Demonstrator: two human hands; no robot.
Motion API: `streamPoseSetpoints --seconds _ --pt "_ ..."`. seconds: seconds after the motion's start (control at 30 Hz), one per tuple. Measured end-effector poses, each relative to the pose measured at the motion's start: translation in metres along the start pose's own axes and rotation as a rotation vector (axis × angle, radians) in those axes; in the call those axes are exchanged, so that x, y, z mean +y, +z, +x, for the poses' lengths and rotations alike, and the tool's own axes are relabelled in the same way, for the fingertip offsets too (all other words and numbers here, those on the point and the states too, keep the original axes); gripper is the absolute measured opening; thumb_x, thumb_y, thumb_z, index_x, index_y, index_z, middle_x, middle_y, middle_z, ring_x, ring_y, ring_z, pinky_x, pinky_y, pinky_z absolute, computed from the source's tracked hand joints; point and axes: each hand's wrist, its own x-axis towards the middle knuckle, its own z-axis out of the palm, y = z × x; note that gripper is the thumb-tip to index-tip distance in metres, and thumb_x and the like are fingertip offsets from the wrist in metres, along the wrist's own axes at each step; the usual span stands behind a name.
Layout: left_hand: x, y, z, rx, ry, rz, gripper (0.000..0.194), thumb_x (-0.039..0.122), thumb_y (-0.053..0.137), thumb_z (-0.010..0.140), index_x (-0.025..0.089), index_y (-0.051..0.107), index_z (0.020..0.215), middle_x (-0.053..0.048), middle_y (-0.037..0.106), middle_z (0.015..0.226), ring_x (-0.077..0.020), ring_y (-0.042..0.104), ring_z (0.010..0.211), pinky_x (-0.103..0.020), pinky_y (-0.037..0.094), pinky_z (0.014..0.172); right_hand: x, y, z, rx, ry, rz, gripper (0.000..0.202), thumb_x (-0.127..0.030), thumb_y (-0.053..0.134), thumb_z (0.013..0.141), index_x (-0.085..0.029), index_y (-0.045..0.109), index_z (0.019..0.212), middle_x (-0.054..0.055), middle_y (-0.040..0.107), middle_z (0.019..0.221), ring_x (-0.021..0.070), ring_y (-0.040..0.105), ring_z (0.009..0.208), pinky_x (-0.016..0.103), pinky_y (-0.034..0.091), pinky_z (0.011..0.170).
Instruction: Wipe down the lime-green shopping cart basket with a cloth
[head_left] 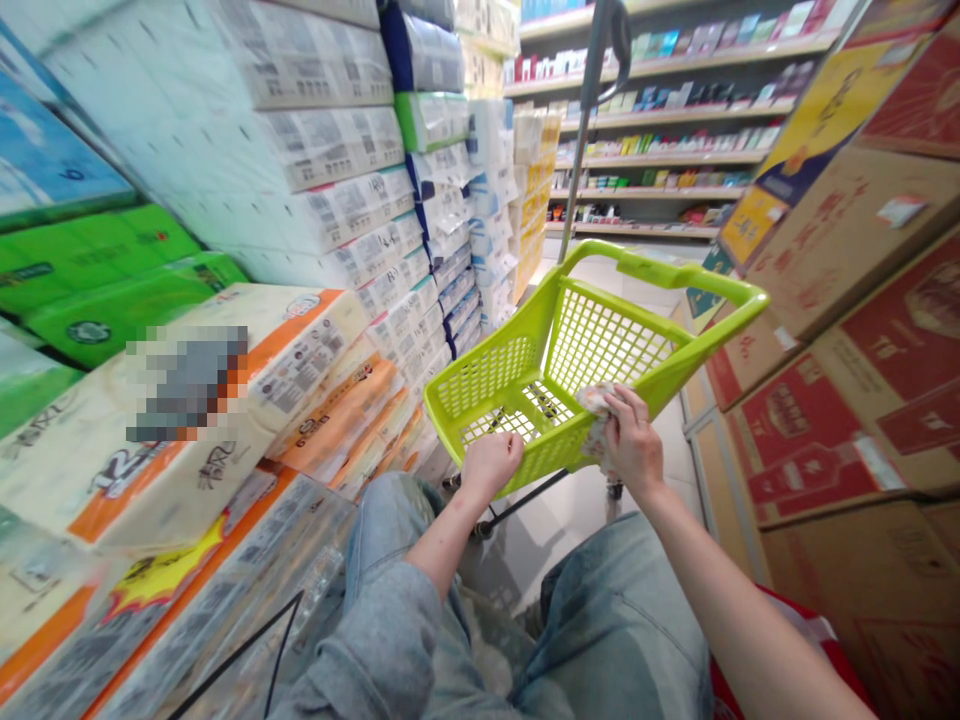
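Observation:
A lime-green plastic shopping cart (619, 335) with a lattice basket stands just in front of my knees, and no goods show inside it. My left hand (491, 465) is closed over the near rim of the basket at its left part. Farther right along the same side, my right hand (630, 435) grips a crumpled, pale patterned cloth (595, 400). The cloth lies against the basket's rim and outer wall, with part of it hidden by my fingers.
Tall stacks of wrapped tissue packs (337, 140) line the left. A large tissue pack (187, 400) lies close by my left. Printed cardboard boxes (862, 330) are piled on the right. Beyond the cart, a grey pole (583, 150) rises before stocked shelves (675, 110).

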Motion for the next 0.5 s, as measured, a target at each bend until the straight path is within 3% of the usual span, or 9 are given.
streamPoseSetpoints --seconds 0.5 --pt "0.003 -0.0048 -0.0017 -0.02 -0.034 -0.001 0.051 0.037 0.02 0.091 0.019 0.067 0.082 -0.007 0.069 0.086 -0.0173 0.062 0.08 -0.025 0.041 0.07 -0.0004 -0.0013 0.001 -0.005 -0.002 -0.004 0.034 -0.018 0.039 0.086 -0.022 0.049 0.119 0.006 0.047 0.131 0.019 0.047 0.12 0.031 0.048 0.089"
